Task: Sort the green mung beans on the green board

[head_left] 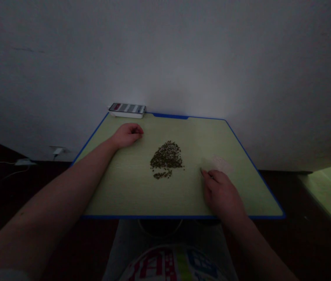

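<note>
Dark heap point(167, 158): many small dark-green grains lying in a rough mound, pointed at its far end, around the middle of the tabletop point(130, 199).
Loose grains point(161, 175): a thin, short band just on the person's side of the dark heap, with a narrow gap between; a few strays lie by the heap's right side.
Left hand point(128, 135): left of the dark heap and a little beyond it, apart from it; fingers curled in loosely, thumb near the fingertips. Whether anything is held inside, I cannot tell.
Right hand point(219, 189): right of the dark heap and nearer the person, closed around a slim object point(201, 171) whose narrow tip points toward the heap without touching it; its kind is too dim to tell.
Pale scatter point(222, 164): fine, light bits well to the right of the dark heap, just beyond the right hand; blurred.
White box point(127, 113): beyond the dark heap and to its left, at the tabletop's far corner, its dark top banded.
Blue rim point(177, 217): edges the tabletop all round the dark heap.
</note>
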The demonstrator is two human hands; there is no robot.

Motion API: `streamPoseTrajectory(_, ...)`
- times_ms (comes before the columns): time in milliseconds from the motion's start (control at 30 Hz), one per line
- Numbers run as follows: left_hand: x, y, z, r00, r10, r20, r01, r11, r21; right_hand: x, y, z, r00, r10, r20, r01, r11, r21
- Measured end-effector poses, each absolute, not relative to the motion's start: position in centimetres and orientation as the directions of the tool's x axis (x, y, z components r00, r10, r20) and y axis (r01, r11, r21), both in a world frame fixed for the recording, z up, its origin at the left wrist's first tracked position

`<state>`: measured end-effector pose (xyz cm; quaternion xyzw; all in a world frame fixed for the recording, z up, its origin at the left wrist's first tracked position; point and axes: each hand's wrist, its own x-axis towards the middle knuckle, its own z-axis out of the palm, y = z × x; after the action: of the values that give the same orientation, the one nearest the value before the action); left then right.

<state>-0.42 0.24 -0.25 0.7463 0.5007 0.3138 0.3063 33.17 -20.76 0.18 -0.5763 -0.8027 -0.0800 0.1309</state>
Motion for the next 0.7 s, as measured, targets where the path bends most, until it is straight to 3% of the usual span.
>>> streamPoseTrajectory(233, -0.4, 0.4, -0.4, 0.292, 0.944, 0.154, 0.546, -0.297, 0.783, 29.4, -22.2, 0.7, -0.485, 0.854, 0.189, 0.864, 0.501, -0.049)
streamPoseTrajectory(700, -0.4, 0.2, -0.1, 0.281, 0.948, 0.151, 0.579, -0.293, 0.761, 29.5, -19.3, 0.9, -0.366, 0.918, 0.151, 0.928, 0.373, -0.022)
